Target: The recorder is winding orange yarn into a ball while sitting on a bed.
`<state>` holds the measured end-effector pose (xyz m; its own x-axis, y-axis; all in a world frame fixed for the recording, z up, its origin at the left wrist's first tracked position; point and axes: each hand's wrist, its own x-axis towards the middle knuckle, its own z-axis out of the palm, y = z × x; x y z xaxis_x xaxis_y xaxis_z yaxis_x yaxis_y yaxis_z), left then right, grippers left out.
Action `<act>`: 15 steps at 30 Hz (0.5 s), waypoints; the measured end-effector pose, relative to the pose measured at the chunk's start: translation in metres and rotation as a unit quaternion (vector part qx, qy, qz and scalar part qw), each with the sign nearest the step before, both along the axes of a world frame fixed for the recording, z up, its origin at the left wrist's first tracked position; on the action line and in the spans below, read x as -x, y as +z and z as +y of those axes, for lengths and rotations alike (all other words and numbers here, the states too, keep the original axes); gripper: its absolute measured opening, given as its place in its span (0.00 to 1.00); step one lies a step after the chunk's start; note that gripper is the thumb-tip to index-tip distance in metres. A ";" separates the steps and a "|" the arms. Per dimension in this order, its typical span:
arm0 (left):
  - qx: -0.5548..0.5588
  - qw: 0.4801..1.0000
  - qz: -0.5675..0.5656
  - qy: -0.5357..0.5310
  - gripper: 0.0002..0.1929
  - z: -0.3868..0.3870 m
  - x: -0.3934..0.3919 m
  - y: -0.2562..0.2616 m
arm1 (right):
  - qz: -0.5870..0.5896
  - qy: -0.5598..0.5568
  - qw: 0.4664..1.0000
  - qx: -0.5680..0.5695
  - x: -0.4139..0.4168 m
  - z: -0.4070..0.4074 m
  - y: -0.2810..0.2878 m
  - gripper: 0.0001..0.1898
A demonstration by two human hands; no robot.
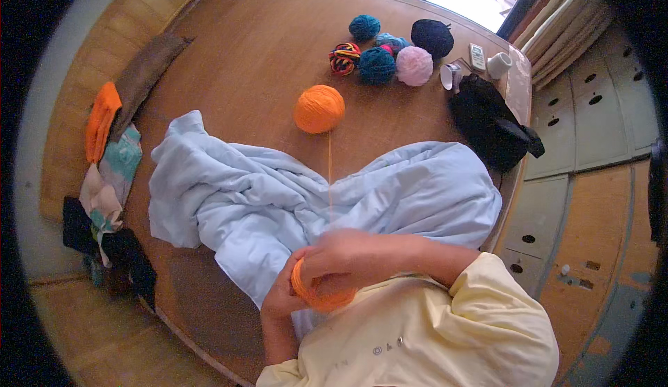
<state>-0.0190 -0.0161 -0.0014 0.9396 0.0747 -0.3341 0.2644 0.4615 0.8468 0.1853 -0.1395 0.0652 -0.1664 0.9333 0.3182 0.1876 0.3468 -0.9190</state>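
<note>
Near my lap, my left hand (286, 289) is closed around a loop of orange yarn (330, 297). My right hand (339, 254), blurred, lies over the top of that loop; its fingers are too unclear to read. An orange yarn ball (319, 109) rests on the brown bed surface ahead of me, and one strand runs from it down to my right hand. A light blue blanket (271, 194) covers my legs beneath both hands.
Several yarn balls, including a pink one (415, 66) and a black one (432, 39), lie farther back. A remote control (476, 57), a white cup (499, 66) and a black cloth bag (488, 121) are on the right. Folded orange fabric (102, 121) lies at the left edge.
</note>
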 end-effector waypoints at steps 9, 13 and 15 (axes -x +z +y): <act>0.104 0.993 -0.055 0.001 0.54 0.000 0.005 -0.008 | 0.010 -0.032 0.999 0.036 -0.036 -0.013 -0.049 0.07; 0.150 0.986 -0.077 -0.009 0.53 -0.001 0.006 -0.014 | -0.093 -0.093 0.991 0.019 -0.015 -0.017 -0.016 0.06; 0.130 0.988 -0.080 -0.018 0.54 -0.001 0.007 -0.015 | -0.139 -0.132 0.981 -0.017 -0.007 -0.012 -0.002 0.05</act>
